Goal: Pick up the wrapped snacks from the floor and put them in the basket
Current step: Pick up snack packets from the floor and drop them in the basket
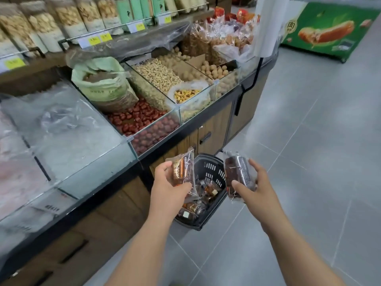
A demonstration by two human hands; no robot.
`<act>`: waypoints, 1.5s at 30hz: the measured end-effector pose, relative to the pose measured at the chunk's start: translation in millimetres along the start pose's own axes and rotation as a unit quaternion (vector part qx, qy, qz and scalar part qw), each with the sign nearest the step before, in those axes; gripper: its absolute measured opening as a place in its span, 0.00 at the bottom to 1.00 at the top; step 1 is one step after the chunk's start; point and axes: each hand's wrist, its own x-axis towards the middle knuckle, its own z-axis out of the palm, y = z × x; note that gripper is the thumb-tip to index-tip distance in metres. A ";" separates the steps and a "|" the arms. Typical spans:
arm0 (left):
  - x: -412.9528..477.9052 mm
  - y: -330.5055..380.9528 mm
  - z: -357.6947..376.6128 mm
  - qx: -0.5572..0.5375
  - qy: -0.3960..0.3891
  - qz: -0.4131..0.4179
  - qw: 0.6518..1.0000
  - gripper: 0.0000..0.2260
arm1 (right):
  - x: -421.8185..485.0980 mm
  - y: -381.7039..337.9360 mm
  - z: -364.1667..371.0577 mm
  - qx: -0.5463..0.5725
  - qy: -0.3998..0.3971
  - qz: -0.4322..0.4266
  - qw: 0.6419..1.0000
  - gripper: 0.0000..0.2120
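Two releases are due: bring both hands low over the dark basket (214, 168) on the floor, which already holds packets (208, 190). The left hand (168, 182) grips an orange-labelled snack (183, 169). The right hand (259, 183) clasps a darker snack (237, 172), perhaps past the rim, so shift it inward.

Hardly any writing is coming through legibly. Yellow price tags (94, 40) are hanging along the shelf's front rail (132, 24), their figures blurring out. A round emblem (290, 27) on the green freezer (329, 46) is showing one large Chinese character, seemingly 肉. Labels on the lighter wrapped snack (182, 170) and the darker wrapped snack (239, 172) are blurring beyond reading.
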 end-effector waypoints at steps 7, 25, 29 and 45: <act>63.5 -4.6 13.7 0.013 0.029 -0.021 0.999 0.27 | 69.3 -4.8 8.9 -0.010 -0.070 0.016 0.997 0.28; 165.4 -18.4 35.1 0.008 0.104 -0.084 0.991 0.26 | 219.4 5.7 51.2 -0.070 -0.208 0.030 0.975 0.28; 173.9 -25.1 55.3 -0.016 0.155 -0.120 0.981 0.25 | 255.6 12.5 56.3 -0.112 -0.292 0.029 0.950 0.30; 194.7 -128.6 120.0 -0.150 0.324 -0.254 0.899 0.26 | 328.2 114.2 103.7 -0.212 -0.434 0.066 0.873 0.32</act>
